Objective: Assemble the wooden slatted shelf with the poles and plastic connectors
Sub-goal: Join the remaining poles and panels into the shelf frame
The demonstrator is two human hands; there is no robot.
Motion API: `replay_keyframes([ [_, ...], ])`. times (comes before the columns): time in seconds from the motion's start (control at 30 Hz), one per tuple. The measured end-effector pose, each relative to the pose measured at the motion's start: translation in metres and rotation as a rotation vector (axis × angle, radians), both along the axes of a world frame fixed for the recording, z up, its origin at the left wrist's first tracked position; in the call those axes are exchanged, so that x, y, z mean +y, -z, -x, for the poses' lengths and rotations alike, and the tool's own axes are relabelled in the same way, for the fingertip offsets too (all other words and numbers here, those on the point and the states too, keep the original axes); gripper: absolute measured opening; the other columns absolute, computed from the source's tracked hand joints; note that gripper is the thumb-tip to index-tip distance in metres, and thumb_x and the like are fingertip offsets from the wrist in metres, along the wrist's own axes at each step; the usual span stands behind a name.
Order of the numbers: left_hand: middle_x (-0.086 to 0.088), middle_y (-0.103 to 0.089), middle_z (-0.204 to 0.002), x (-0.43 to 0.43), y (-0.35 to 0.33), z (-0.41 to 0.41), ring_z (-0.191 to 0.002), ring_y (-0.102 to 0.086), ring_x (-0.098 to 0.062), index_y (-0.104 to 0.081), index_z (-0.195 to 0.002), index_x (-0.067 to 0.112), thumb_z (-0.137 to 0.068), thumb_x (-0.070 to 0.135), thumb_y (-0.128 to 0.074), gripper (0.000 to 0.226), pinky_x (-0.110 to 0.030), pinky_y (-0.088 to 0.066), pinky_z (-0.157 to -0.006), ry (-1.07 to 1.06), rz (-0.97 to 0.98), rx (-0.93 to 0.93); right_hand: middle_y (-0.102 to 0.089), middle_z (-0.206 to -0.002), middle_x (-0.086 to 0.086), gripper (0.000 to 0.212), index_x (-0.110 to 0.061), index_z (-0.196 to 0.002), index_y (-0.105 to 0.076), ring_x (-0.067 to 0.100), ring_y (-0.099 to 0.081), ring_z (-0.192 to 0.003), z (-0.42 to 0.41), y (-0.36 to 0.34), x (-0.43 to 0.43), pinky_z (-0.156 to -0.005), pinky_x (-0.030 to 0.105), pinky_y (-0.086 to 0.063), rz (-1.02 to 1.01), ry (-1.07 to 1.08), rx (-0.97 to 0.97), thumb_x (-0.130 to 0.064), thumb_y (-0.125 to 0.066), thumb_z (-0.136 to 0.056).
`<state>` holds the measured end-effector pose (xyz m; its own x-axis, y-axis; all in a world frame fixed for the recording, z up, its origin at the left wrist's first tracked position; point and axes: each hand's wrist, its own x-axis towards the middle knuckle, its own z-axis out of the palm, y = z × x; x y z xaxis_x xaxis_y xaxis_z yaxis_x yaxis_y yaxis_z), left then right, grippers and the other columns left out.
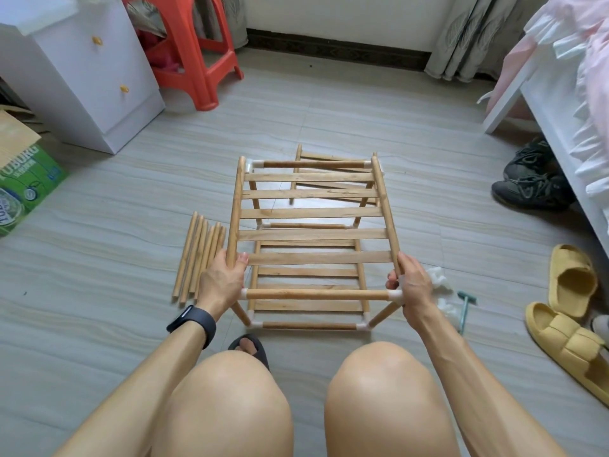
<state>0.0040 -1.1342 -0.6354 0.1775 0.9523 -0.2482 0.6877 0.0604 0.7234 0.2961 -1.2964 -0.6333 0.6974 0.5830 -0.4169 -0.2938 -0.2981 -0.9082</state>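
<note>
A wooden slatted shelf panel (313,212) lies across the top of a two-level frame of poles joined by white plastic connectors (393,295). My left hand (222,280) grips the panel's left rail near its front end. My right hand (412,285) grips the right rail's front end beside the front right connector. A lower slatted shelf (309,286) shows through the gaps. Several loose poles (199,257) lie on the floor left of the frame. Another slatted panel (329,159) lies on the floor behind the frame, partly hidden.
A white drawer cabinet (85,70) and red plastic stools (194,51) stand far left. A green carton (23,179) sits at the left edge. On the right are a white bed frame (540,103), black shoes (530,179), yellow slippers (570,311), a small green tool (464,311) and crumpled white plastic (438,278).
</note>
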Motion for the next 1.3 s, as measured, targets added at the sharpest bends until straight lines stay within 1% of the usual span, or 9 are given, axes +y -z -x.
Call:
replay_keyframes([
  [0.17,-0.001,-0.072,-0.082,0.015,-0.009,-0.007,-0.077,-0.069,-0.020,-0.046,-0.135,0.015,-0.100,0.058,-0.038,0.056,-0.041,-0.058,-0.073,0.001,-0.045,0.128,-0.053,-0.073,0.003,0.025,-0.016,-0.098,-0.059,0.016,-0.048,-0.061,0.006,0.006,0.005,-0.058,0.030,-0.043,0.000,-0.025,-0.083,-0.032,-0.043,-0.106],
  [0.23,-0.009,-0.071,-0.109,0.025,-0.018,-0.010,-0.098,-0.068,-0.030,-0.036,-0.147,0.016,-0.099,0.063,-0.034,0.068,-0.045,-0.055,-0.088,0.024,-0.022,0.215,-0.054,-0.078,0.005,0.024,-0.015,-0.099,-0.059,0.016,-0.049,-0.061,0.012,0.007,0.008,-0.057,0.030,-0.044,-0.022,0.011,-0.031,-0.031,-0.043,-0.106],
  [0.33,-0.020,-0.038,-0.153,0.037,-0.040,-0.014,-0.136,-0.041,-0.041,-0.011,-0.158,0.016,-0.102,0.053,-0.038,0.072,-0.052,-0.037,-0.108,0.127,-0.034,0.498,-0.055,-0.078,0.006,0.024,-0.014,-0.096,-0.060,0.015,-0.049,-0.060,0.033,0.006,0.010,-0.057,0.030,-0.043,-0.030,0.084,-0.036,-0.026,-0.043,-0.106],
  [0.47,-0.009,-0.047,-0.146,0.031,-0.097,-0.045,-0.130,-0.045,-0.030,-0.032,-0.150,0.024,-0.099,0.046,-0.047,0.058,-0.047,-0.041,-0.104,0.505,-0.302,0.671,-0.062,-0.078,0.005,0.023,-0.023,-0.121,-0.059,0.015,-0.055,-0.065,0.057,0.002,0.001,-0.062,0.032,-0.047,-0.036,0.070,-0.093,-0.027,-0.041,-0.107],
  [0.63,-0.002,-0.069,-0.113,-0.027,-0.131,-0.096,-0.102,-0.063,-0.020,-0.066,-0.125,0.021,-0.098,0.061,-0.043,0.053,-0.040,-0.056,-0.089,1.008,-0.192,0.774,-0.072,-0.085,0.012,0.022,-0.021,-0.119,-0.060,0.018,-0.069,-0.078,0.058,-0.011,-0.013,-0.067,0.036,-0.049,-0.067,-0.149,0.099,-0.023,-0.044,-0.105],
  [0.77,-0.002,-0.068,-0.084,-0.092,-0.080,-0.121,-0.083,-0.065,-0.024,-0.071,-0.095,0.018,-0.088,0.082,-0.031,0.076,-0.038,-0.053,-0.076,0.969,-0.203,0.742,-0.070,-0.085,0.013,0.017,-0.014,-0.104,-0.063,0.019,-0.069,-0.069,0.055,-0.026,-0.018,-0.058,0.029,-0.048,-0.060,-0.246,0.219,-0.029,-0.054,-0.102],
  [0.87,-0.002,-0.070,-0.097,-0.133,-0.044,-0.122,-0.094,-0.065,-0.026,-0.062,-0.111,0.024,-0.095,0.063,-0.039,0.048,-0.039,-0.047,-0.082,0.798,-0.256,0.560,-0.071,-0.087,0.010,0.033,-0.009,-0.113,-0.062,0.021,-0.068,-0.072,0.046,-0.028,-0.023,-0.066,0.034,-0.049,-0.038,-0.325,0.196,-0.037,-0.066,-0.095],
  [1.0,0.006,-0.061,-0.070,-0.154,-0.012,-0.109,-0.070,-0.057,-0.018,-0.057,-0.078,0.025,-0.094,0.046,-0.039,0.032,-0.038,-0.048,-0.079,0.595,-0.507,0.356,-0.072,-0.085,0.009,0.033,-0.005,-0.113,-0.057,0.023,-0.065,-0.076,0.040,-0.023,-0.024,-0.069,0.036,-0.056,-0.020,-0.382,0.183,-0.032,-0.064,-0.097],
  [1.3,0.006,-0.059,-0.069,-0.158,0.000,-0.116,-0.073,-0.052,-0.018,-0.059,-0.074,0.026,-0.087,0.054,-0.042,0.035,-0.038,-0.036,-0.084,0.421,-0.570,0.400,-0.073,-0.084,0.013,0.027,-0.001,-0.106,-0.062,0.020,-0.069,-0.074,0.039,-0.016,-0.028,-0.070,0.038,-0.057,0.016,-0.375,0.046,-0.027,-0.064,-0.098],
])
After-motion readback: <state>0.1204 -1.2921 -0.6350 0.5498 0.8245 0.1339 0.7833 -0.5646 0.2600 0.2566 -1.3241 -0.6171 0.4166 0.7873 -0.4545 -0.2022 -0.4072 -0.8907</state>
